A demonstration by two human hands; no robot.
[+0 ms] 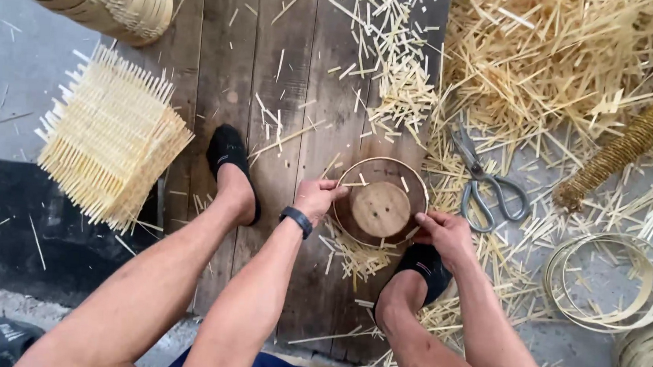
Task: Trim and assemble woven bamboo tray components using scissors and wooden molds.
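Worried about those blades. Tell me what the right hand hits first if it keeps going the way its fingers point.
The right hand points up-left, so it likely meets the round wooden form it already touches. The scissors lie off to its right, out of that line.

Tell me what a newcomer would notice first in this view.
Both hands, left hand and right hand, grip a round wooden mould ringed by a bamboo hoop, centre on the plank floor. Heaps of bamboo offcuts fill the upper right, with scissors beside them. A stack of woven bamboo mats sits at left.
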